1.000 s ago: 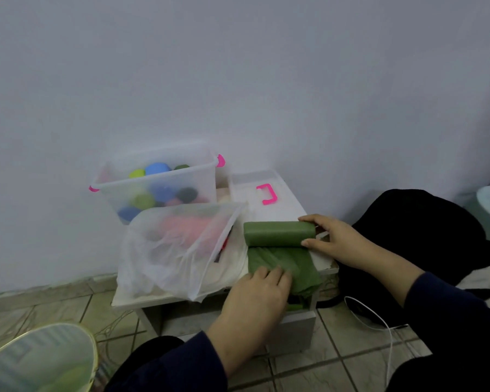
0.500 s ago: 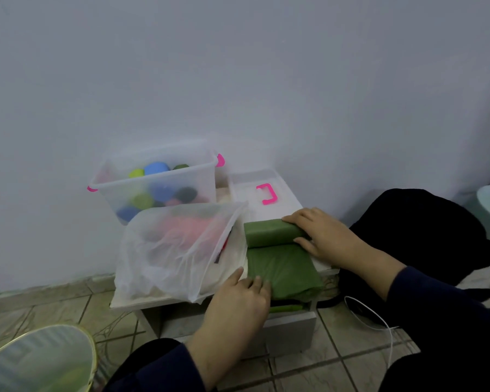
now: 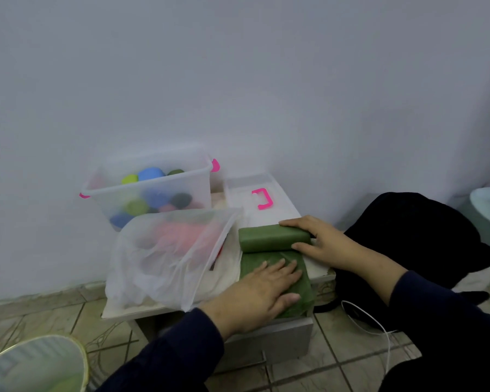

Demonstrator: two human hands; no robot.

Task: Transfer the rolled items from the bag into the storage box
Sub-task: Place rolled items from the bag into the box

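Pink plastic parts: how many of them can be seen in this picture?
3. One pink clip on the storage box's right end, one pink clip on its left end, and a pink handle on the lid lying right of the box. Others may be hidden.

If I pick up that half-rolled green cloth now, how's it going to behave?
The green cloth is probably floppy: its loose end droops over the table edge. The rolled part, held by the right hand, looks round and might unroll if released. It seems light; the left hand lies flat on it.
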